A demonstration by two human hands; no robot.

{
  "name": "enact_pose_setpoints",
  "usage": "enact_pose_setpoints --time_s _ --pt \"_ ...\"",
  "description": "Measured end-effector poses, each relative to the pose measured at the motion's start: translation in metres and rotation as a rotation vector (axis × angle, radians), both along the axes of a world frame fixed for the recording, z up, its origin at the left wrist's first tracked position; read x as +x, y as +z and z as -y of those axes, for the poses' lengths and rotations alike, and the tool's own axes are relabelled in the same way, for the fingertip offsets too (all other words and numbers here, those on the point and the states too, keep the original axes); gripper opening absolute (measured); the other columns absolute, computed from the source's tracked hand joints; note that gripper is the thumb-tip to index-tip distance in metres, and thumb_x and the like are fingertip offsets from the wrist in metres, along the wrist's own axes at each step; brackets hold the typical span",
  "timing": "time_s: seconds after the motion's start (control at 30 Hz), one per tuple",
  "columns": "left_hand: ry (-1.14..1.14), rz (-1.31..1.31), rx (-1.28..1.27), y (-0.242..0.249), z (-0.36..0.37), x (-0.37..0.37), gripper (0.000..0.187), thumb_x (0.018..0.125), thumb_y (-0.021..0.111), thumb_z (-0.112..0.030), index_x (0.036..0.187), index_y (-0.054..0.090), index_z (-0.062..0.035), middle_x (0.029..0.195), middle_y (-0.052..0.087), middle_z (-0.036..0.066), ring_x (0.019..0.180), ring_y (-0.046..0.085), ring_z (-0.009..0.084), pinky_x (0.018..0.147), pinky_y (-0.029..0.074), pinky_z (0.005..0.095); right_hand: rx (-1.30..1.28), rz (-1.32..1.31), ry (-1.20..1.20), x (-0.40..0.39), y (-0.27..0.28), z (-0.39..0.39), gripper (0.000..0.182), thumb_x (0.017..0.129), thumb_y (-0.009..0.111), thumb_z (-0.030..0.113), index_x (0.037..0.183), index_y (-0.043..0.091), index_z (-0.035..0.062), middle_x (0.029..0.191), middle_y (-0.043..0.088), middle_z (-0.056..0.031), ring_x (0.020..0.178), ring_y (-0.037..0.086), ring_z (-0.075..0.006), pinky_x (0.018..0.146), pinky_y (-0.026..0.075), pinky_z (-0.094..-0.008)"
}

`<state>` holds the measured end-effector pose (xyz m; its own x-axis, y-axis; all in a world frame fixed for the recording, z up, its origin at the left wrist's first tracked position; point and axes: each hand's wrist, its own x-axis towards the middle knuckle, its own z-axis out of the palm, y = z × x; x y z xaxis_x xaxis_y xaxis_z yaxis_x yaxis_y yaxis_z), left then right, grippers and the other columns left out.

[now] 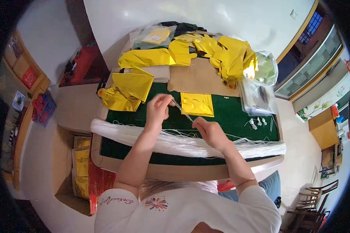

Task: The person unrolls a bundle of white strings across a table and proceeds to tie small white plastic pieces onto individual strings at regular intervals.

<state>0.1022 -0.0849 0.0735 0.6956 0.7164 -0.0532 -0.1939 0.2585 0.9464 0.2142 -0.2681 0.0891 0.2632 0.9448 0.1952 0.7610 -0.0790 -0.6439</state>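
Between my two hands a thin pale strand (182, 110) runs at a slant, above the green table surface. My left hand (158, 110), raised higher, pinches its upper end. Its lower end is in the closed fingers of my right hand (210, 131). Whether it is string or a narrow strip is too small to tell. Just behind the strand lies a folded yellow foil piece (198, 105). Under my forearms a long bundle of white string (175, 143) stretches across the table's near side, with several loose strands along its upper edge.
Yellow foil sheets (134, 87) and a large foil heap (233, 56) cover the back around flat cardboard (202, 77). Clear plastic bags (256, 97) and small white pieces (253, 123) sit at the right. A cardboard box (64, 171) of yellow packets stands on the floor.
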Motion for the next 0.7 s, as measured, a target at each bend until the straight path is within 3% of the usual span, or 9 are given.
enact_pose_setpoints --time_s 0.03,0.1,0.13,0.17,0.27,0.37,0.47,0.57,0.7 --pt "-0.001 -0.001 0.0 -0.001 0.002 0.001 0.017 0.085 0.059 -0.019 0.094 0.06 -0.0045 0.077 0.059 0.001 0.046 0.04 0.0022 0.038 0.028 0.0175 0.0 -0.001 -0.001 0.001 0.0 0.001 0.007 0.087 0.051 0.008 0.092 0.054 0.004 0.075 0.06 -0.0153 0.068 0.06 -0.0335 0.059 0.047 -0.036" --pt "0.062 0.027 0.462 0.001 0.009 0.005 0.017 0.084 0.06 -0.012 0.099 0.058 -0.0037 0.089 0.059 0.001 0.06 0.05 0.0038 0.045 0.037 0.0168 0.002 0.008 0.036 0.002 -0.001 0.001 0.007 0.087 0.051 0.009 0.092 0.053 0.0058 0.075 0.061 -0.0148 0.069 0.06 -0.0346 0.057 0.048 -0.0386" --pt "-0.186 0.154 0.537 0.004 0.011 0.008 0.023 0.083 0.061 -0.008 0.105 0.056 -0.0026 0.097 0.058 0.001 0.078 0.055 0.0068 0.058 0.045 0.0188 0.003 0.013 0.053 0.003 -0.001 0.001 0.007 0.087 0.051 0.01 0.092 0.052 0.0066 0.075 0.062 -0.0146 0.069 0.061 -0.0352 0.057 0.048 -0.0399" --pt "-0.437 -0.067 0.347 0.005 0.02 0.0 0.026 0.083 0.06 -0.006 0.108 0.055 -0.002 0.102 0.058 0.004 0.087 0.056 0.0089 0.067 0.047 0.0216 0.004 0.014 0.05 0.004 0.0 0.001 0.007 0.087 0.051 0.01 0.092 0.052 0.0066 0.075 0.062 -0.0146 0.069 0.061 -0.0352 0.057 0.048 -0.0399" --pt "-0.623 -0.04 0.474 -0.018 0.036 0.012 0.017 0.088 0.055 -0.01 0.101 0.062 -0.0006 0.087 0.066 0.006 0.063 0.053 0.0047 0.054 0.043 0.0178 0.101 -0.022 -0.036 0.009 0.002 0.002 0.005 0.087 0.051 0.008 0.091 0.052 0.0054 0.075 0.062 -0.0154 0.07 0.061 -0.0353 0.058 0.048 -0.0385" --pt "-0.698 -0.075 0.359 0.012 0.04 0.002 0.018 0.09 0.052 -0.012 0.095 0.065 0.0 0.078 0.067 0.005 0.047 0.042 0.0008 0.042 0.034 0.0163 0.335 -0.187 -0.202 0.022 -0.005 -0.004 0.006 0.087 0.05 0.009 0.089 0.052 0.0044 0.076 0.061 -0.0188 0.071 0.059 -0.0375 0.057 0.047 -0.0385" --pt "-0.607 0.077 0.099 0.017 0.043 -0.001 0.02 0.091 0.051 -0.013 0.096 0.065 0.0002 0.076 0.066 0.004 0.042 0.032 -0.0011 0.037 0.026 0.0169 0.052 -0.069 -0.281 0.033 -0.03 -0.006 0.007 0.087 0.048 0.011 0.089 0.052 0.005 0.078 0.061 -0.0189 0.072 0.06 -0.0368 0.058 0.047 -0.0398" --pt "-0.439 0.045 0.199 0.011 0.043 0.004 0.021 0.091 0.051 -0.015 0.097 0.066 -0.0016 0.078 0.067 0.005 0.041 0.033 -0.0005 0.037 0.026 0.0159 -0.031 0.167 0.164 0.018 -0.048 -0.003 0.011 0.083 0.048 0.013 0.091 0.052 0.0064 0.076 0.06 -0.0175 0.07 0.059 -0.0374 0.058 0.045 -0.045" --pt "-0.24 0.124 0.585 -0.027 0.04 0.023 0.021 0.09 0.053 -0.015 0.098 0.067 -0.0018 0.07 0.062 -0.001 0.043 0.038 -0.0003 0.038 0.029 0.0181 -0.025 -0.119 0.328 -0.014 0.011 0.004 0.009 0.082 0.051 0.008 0.091 0.053 0.0052 0.081 0.057 -0.0167 0.075 0.057 -0.0357 0.063 0.046 -0.0404"
